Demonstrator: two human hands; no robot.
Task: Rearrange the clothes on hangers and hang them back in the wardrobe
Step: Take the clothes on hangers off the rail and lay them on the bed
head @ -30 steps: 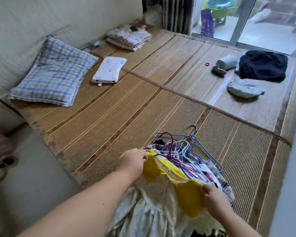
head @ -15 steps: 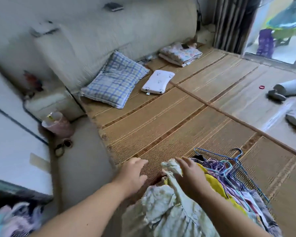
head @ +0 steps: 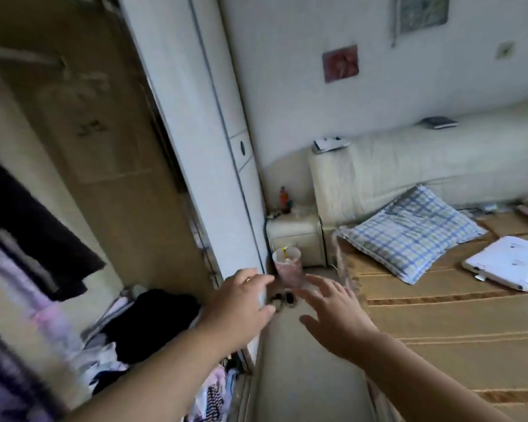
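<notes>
hands (head: 241, 303) newly empty, wardrobe clothes (head: 147, 324) just leftward

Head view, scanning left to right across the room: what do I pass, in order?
In order: dark hanging garment → wardrobe door → pink bin → checked pillow → white pad.

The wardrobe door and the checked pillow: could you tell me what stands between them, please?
A cream bedside cabinet and a pink bin in front of it, in the head view.
</notes>
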